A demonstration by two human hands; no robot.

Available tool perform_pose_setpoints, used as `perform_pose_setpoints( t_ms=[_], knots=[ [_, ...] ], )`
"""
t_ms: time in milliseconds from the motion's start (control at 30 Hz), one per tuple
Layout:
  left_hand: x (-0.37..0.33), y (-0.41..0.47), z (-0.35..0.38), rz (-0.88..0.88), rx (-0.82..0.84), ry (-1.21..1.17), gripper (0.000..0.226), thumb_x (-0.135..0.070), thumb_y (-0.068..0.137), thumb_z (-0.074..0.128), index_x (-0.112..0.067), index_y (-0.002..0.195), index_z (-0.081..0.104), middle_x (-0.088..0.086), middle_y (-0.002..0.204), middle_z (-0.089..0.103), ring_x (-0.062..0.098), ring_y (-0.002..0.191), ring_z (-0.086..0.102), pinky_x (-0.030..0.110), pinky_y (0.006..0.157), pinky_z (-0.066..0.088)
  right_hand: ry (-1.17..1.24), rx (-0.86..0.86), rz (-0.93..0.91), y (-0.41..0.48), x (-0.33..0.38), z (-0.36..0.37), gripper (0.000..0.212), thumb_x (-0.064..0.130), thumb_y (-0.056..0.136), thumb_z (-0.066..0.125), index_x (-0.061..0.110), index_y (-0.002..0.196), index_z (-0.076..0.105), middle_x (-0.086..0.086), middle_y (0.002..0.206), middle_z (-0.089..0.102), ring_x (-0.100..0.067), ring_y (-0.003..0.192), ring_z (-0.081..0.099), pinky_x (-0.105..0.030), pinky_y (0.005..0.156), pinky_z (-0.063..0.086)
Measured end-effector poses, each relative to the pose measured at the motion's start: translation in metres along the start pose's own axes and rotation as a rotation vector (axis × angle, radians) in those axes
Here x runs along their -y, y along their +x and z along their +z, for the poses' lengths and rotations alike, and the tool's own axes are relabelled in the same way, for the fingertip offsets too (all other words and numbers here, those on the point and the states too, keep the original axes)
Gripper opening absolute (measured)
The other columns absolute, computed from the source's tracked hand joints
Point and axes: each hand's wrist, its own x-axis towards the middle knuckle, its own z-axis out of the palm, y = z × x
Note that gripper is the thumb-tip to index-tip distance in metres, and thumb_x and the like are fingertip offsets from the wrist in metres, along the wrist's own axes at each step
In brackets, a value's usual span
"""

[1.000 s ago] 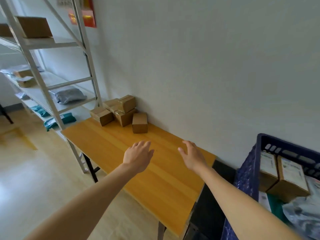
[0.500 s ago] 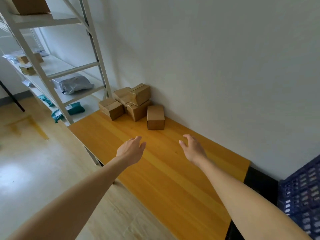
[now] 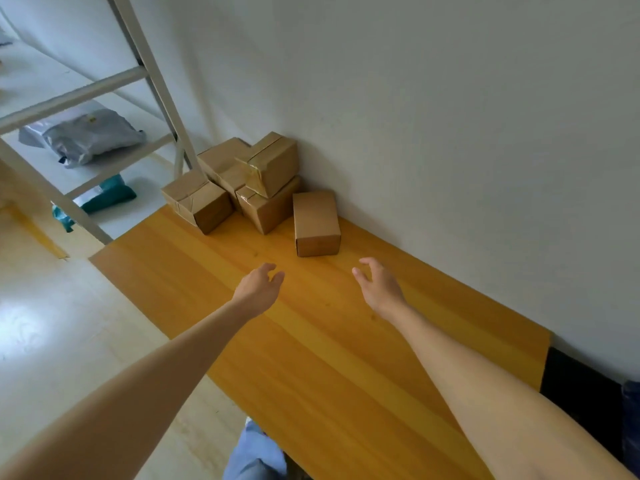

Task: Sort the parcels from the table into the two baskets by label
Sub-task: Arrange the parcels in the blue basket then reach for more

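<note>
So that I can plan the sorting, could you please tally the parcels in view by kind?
Cardboard boxes on the table: 5
Grey mailer bag on the rack: 1
Teal mailer bag on the rack, partly behind a rail: 1
Total: 7

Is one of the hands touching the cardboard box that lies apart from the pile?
No: the left hand and the right hand are both short of the lone box, with bare table showing between.
</note>
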Motion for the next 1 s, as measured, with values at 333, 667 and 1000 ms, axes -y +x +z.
perform_pose_setpoints(
  t_ms=[333, 667, 1000],
  knots=[
    [-0.001, 0.119, -0.015, -0.049, 0.196, -0.209, 0.051, -0.038, 0.102, 0.040, -0.022, 0.149, 0.030, 0.008, 0.125, 0.057, 0.028, 0.106, 0.057, 0.038, 0.088, 0.048, 0.147, -0.064, 0.189, 0.085, 0.030, 0.030, 0.038, 0.026, 0.105, 0.036, 0.012, 0.139, 0.046, -0.008, 0.142, 0.049, -0.023, 0.131, 0.046, -0.035, 0.106, 0.039],
    [-0.006, 0.188, -0.012, -0.059, 0.368, -0.341, 0.058, -0.030, 0.103, 0.041, -0.028, 0.154, 0.014, 0.003, 0.149, 0.040, 0.026, 0.132, 0.044, 0.047, 0.108, 0.040, 0.362, -0.079, 0.389, 0.139, 0.047, 0.041, 0.043, 0.032, 0.105, 0.035, 0.013, 0.142, 0.046, -0.004, 0.148, 0.044, -0.020, 0.136, 0.039, -0.026, 0.103, 0.030],
    [-0.015, 0.203, -0.009, -0.100, 0.403, -0.479, 0.053, -0.026, 0.099, 0.053, -0.026, 0.148, 0.034, -0.004, 0.122, 0.055, 0.018, 0.107, 0.054, 0.037, 0.093, 0.048, 0.414, -0.144, 0.424, 0.142, 0.057, 0.062, 0.044, 0.027, 0.103, 0.043, 0.007, 0.143, 0.042, -0.008, 0.148, 0.043, -0.022, 0.136, 0.039, -0.023, 0.101, 0.030]
  ],
)
